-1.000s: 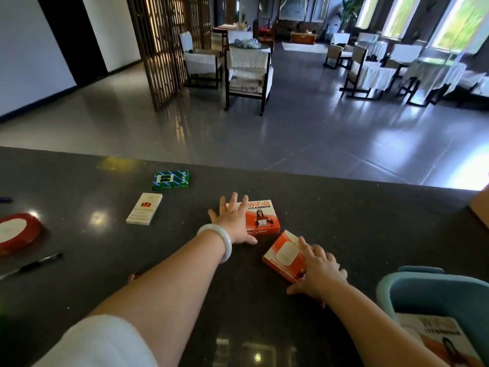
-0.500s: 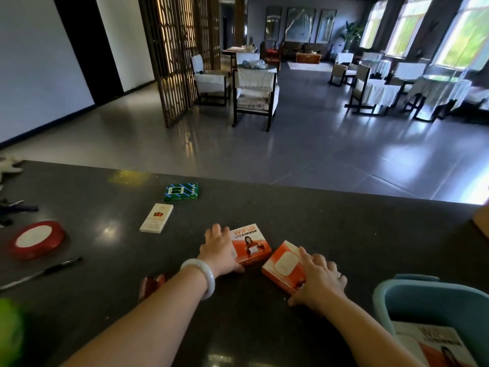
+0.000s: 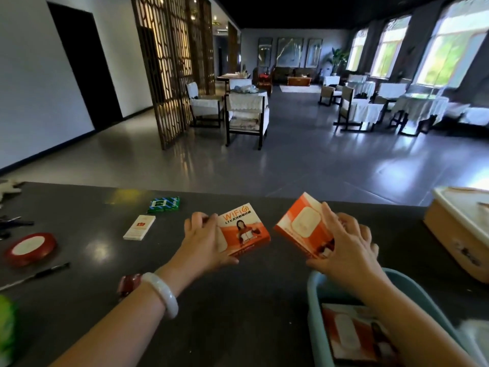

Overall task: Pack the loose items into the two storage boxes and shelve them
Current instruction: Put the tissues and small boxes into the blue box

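Near counter's far edge (image 3: 264, 196), each hand (image 3: 203, 242) (image 3: 346, 247) gripping an orange box (image 3: 244, 229) (image 3: 301, 223)

Orange WiFi boxes: three, namely one (image 3: 244, 230), second (image 3: 304, 226), third (image 3: 352, 333) inside blue bin. Storage bins: two, blue (image 3: 313, 283) and tan (image 3: 455, 229). Hands: two, left (image 3: 203, 241), right (image 3: 349, 245). Small flat packs: two, green-striped (image 3: 163, 205), white (image 3: 139, 227). Red tape roll (image 3: 29, 247): one. Pen (image 3: 37, 275): one. Small red item (image 3: 129, 283) by wrist: one, possibly a lighter; blurred.
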Demonstrator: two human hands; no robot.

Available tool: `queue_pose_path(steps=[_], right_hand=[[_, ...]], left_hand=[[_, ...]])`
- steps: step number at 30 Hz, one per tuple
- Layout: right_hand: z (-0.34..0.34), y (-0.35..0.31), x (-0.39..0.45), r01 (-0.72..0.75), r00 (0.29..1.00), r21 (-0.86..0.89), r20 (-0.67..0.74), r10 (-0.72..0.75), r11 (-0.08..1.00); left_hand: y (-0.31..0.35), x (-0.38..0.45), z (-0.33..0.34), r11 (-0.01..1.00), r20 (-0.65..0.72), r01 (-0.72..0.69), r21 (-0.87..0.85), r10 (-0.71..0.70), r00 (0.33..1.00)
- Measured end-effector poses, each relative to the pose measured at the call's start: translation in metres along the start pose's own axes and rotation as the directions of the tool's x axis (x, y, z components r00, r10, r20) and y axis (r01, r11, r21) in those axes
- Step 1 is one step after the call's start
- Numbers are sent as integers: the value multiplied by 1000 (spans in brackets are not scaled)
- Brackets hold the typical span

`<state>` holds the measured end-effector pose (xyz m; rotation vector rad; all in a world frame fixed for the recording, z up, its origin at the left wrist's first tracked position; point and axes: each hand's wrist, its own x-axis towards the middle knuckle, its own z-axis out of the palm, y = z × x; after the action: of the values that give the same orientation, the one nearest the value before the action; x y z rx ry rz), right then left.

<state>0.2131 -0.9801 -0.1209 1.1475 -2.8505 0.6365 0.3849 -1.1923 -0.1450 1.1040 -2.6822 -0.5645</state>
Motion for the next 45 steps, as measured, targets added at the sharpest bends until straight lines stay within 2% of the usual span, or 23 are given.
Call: queue_pose_path(steps=[8, 13, 19, 23, 27, 30, 33, 36, 41, 45], right_hand=[[-50, 125, -59, -188, 978, 59, -78, 192, 980], [-41, 156, -78, -197, 976, 44, -90, 200, 979], [-33, 173, -92, -248, 966, 32, -60, 250, 968], [-26, 177, -95, -251, 968, 38, 1, 251, 967], [-21, 175, -95, -205, 977, 63, -51, 208, 977], [-20, 176, -98, -202, 971, 137, -101, 217, 970], [-19, 179, -98, -201, 968, 168, -115, 222, 965], [-16, 181, -97, -185, 974, 126, -108, 199, 975], [-13, 184, -95, -175, 976, 94, -114, 185, 980], [-12, 182, -93, -177, 974, 75, -127, 185, 981]], left_hand=[[107, -40, 22, 972, 38, -229, -46, 231, 972], [147, -61, 46, 957, 112, -282, -73, 289, 951], [173, -87, 72, 947, 133, -315, -61, 321, 938], [183, -100, 94, 949, 209, -310, -55, 314, 926], [193, -102, 107, 937, 182, -345, 54, 330, 926], [200, -100, 116, 935, 223, -346, 73, 323, 920], [204, -98, 126, 952, 309, -307, 11, 288, 906], [205, -93, 137, 956, 367, -292, 38, 259, 893], [201, -79, 158, 984, 372, -168, 62, 133, 919], [205, -77, 160, 983, 419, -161, 90, 110, 901]])
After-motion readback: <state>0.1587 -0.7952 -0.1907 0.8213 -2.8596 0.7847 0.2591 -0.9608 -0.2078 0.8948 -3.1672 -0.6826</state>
